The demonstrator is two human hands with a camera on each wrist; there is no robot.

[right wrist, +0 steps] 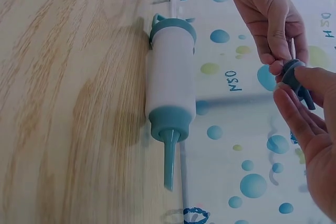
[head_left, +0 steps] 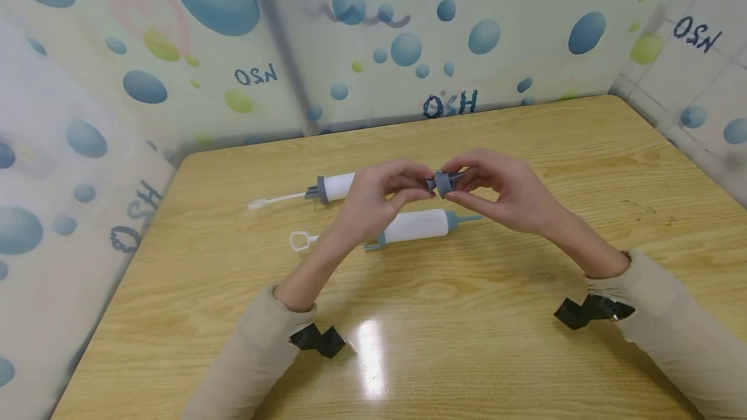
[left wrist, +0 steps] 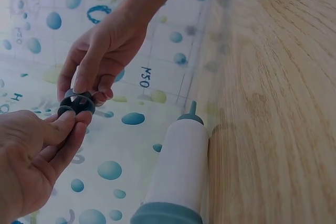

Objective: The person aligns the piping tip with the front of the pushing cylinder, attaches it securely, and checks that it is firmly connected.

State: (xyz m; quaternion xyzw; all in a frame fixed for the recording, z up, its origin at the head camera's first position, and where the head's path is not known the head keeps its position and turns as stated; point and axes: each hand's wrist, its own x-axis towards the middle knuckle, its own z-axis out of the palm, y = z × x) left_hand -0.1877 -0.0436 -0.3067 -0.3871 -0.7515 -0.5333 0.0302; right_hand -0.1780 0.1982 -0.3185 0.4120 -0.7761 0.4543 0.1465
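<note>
Raised over the table, my left hand [head_left: 382, 196] and right hand [head_left: 508, 193] face each other with a dark grey nozzle cap [head_left: 445, 184] between them. My right thumb and fingers pinch the cap's wide collar, its thin spout pointing right. At its open left end, my left fingertips pinch a small dark part; whether that piece is separate I cannot tell. In the left wrist view the cap [left wrist: 79, 102] shows a hollow rim. Below the hands lies a white syringe-like tube [head_left: 417, 225] with teal ends and a teal spout. Its white loop handle [head_left: 300, 240] sticks out left.
Behind my left hand lies a second white tube [head_left: 338, 186] with a grey end collar and a white rod [head_left: 265, 202] pointing left; its right end is hidden. The wooden table [head_left: 455, 342] meets walls [head_left: 373, 50] with blue drop patterns at the back and sides.
</note>
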